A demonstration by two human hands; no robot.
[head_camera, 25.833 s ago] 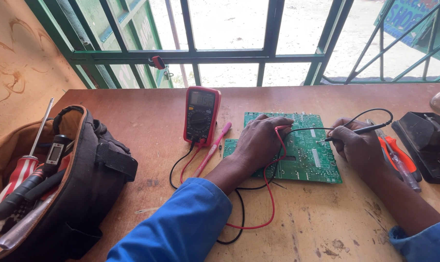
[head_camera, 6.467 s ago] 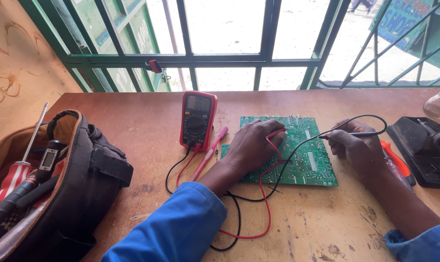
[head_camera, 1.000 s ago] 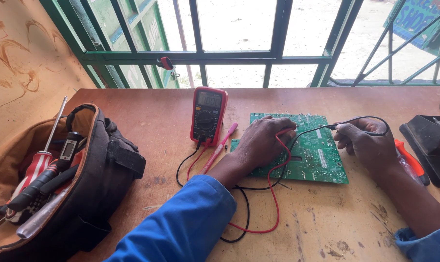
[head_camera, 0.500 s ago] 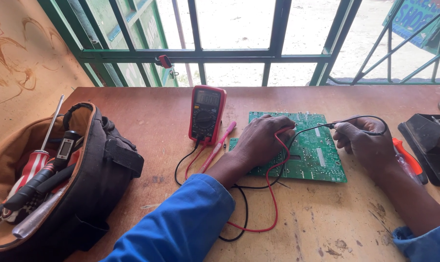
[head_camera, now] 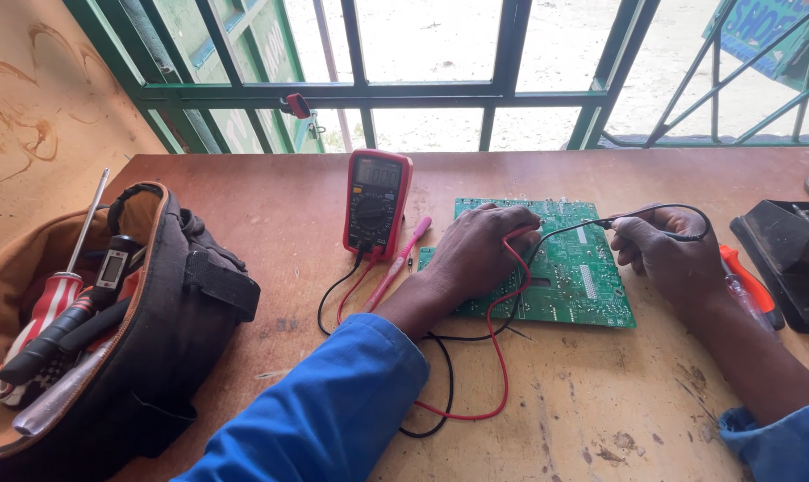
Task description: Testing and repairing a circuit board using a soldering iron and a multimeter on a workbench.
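Observation:
A green circuit board (head_camera: 570,281) lies flat on the wooden table (head_camera: 271,205). My left hand (head_camera: 480,250) rests on the board's left half, gripping the red test probe; its red lead (head_camera: 503,357) loops back toward me. My right hand (head_camera: 659,254) hovers over the board's right edge, pinching the black test probe (head_camera: 605,223), whose black lead arcs over the hand. Both leads run to a red multimeter (head_camera: 376,203) standing just left of the board. Both probe tips are hidden by my fingers.
A pink-handled screwdriver (head_camera: 400,263) lies beside the multimeter. An open black and tan tool bag (head_camera: 168,330) with screwdrivers fills the left. At the right edge sit a black device (head_camera: 788,259) and an orange-handled tool (head_camera: 748,281). A green barred window (head_camera: 503,85) runs behind.
My hands and the probes stay in nearly the same spots on the board. Only the view has shifted slightly.

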